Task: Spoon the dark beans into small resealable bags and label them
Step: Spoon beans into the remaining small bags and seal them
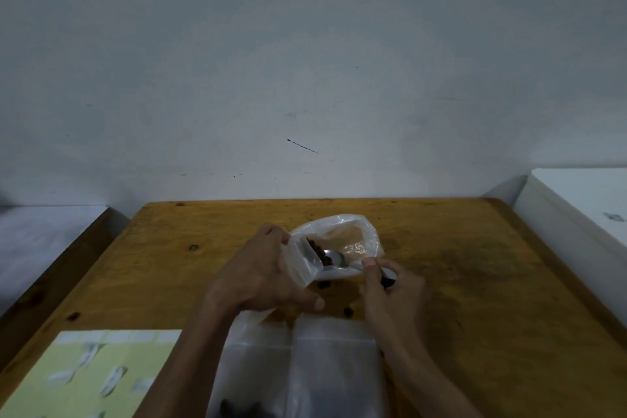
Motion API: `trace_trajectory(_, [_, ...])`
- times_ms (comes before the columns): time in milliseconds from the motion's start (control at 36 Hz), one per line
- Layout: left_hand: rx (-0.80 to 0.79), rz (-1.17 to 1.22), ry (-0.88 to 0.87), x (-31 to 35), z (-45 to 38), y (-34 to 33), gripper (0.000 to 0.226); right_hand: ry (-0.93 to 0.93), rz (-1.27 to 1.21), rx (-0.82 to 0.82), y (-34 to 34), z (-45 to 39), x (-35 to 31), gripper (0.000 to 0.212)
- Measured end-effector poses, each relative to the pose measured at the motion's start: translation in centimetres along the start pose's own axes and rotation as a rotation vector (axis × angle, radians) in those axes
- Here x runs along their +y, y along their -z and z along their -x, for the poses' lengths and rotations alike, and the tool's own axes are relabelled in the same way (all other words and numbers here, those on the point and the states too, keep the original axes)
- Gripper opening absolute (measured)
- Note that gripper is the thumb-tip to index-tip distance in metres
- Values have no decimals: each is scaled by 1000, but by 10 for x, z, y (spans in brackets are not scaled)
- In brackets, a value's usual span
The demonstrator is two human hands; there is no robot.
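Mid-transfer: tipping beans (319, 252) from the spoon (334, 260) into the small resealable bag (303, 261), held over the big open bag (353, 231) at the middle of the counter (475, 282).

To do this well: keep the small bag's mouth wide and tilted toward the spoon bowl; bring the bowl's tip just inside the mouth before rolling the handle; pour slowly, since a couple of loose beans (347, 311) already lying on the wood near the hands suggest spills come easily. Best kept above the large bag, so strays fall back in.

Left hand (261, 275): grip clenched around the small bag, fingers wrapped over its side, thumb pointing right below it. Right hand (390, 295): grip pinching the spoon handle near its end, fingers curled, bowl touching the beans at the bag's mouth.

Nearer the body, flat clear bags (305, 366); at the lower left, a yellow-green label sheet (88, 380), untouched for now.
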State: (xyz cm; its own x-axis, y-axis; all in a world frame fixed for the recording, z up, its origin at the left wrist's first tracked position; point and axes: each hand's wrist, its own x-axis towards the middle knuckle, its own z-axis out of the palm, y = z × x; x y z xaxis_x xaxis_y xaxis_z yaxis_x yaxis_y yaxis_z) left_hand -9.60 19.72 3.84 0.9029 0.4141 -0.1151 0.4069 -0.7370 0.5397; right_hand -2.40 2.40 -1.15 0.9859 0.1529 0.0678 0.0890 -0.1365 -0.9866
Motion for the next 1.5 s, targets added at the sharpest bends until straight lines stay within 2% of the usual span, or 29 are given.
trace_trajectory(306, [10,-39,-80,6,-1,-2,97,-359,-159,-44,-26,-9,-4,7])
trace_trajectory(528, [-19,3,-80,-1,-1,4,98,-456,-261,-72,-17,-17,-11,10])
trace_trajectory(694, [-31,31,-63,-5,-2,7,100,-458,-263,-68,-8,-20,-14,3])
trace_trajectory(889, [-12,46,-32,-6,-6,5,102,-459,-292,-70,8,-23,-19,13])
trace_trajectory(1000, [7,28,-24,-4,-9,1,93,-431,-282,-71,21,-27,-22,11])
trace_trajectory(1194, [40,16,-27,-1,-12,-3,93,-310,-276,-91,41,-31,-40,5])
trace_trajectory(1389, [67,44,-7,-1,-14,-8,92,-181,-185,-126,41,-26,-61,11])
trace_trajectory(1444, [69,57,-4,1,-14,-8,96,-64,-62,-176,35,-20,-60,18])
trace_trajectory(1500, [75,59,-5,2,-15,-9,98,155,127,-261,28,-12,-57,18])
